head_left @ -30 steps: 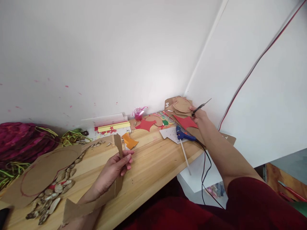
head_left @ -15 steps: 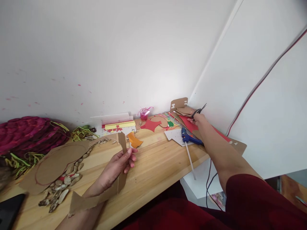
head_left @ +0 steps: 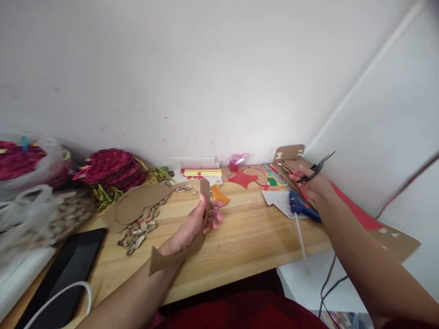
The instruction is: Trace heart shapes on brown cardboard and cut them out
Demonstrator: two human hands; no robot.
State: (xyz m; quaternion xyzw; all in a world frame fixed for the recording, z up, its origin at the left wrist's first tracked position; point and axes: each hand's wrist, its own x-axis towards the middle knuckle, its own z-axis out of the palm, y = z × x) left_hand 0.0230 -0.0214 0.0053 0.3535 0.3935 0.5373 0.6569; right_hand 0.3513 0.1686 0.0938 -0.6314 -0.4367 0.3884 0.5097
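My left hand (head_left: 195, 221) is closed round a curved strip of cut cardboard (head_left: 205, 188), whose other end hangs past my wrist. Black scissors (head_left: 321, 166) are held in my right hand (head_left: 310, 183), blades pointing up and away toward the wall. The fingers of that hand are at the stacked cardboard pieces (head_left: 292, 163) in the far right corner; whether they also grip one is unclear. Close below lies a blue glue gun (head_left: 303, 209) with a white glue stick, on a white paper cutout (head_left: 276, 201). Red card (head_left: 358, 212) lies under my right forearm.
Pistachio-like shells (head_left: 137, 233) lie beside a brown cardboard cutout (head_left: 140, 203). Magenta woven coils (head_left: 113, 167), a black tablet-like slab (head_left: 65, 274) and plastic bags (head_left: 27, 219) fill the left. Red paper (head_left: 243, 179) and an orange scrap (head_left: 219, 194) lie mid-table.
The view has swung left, bringing the plastic bags and more of the black slab into sight. My left hand keeps the cardboard strip, and my right hand keeps the scissors near the corner stack.
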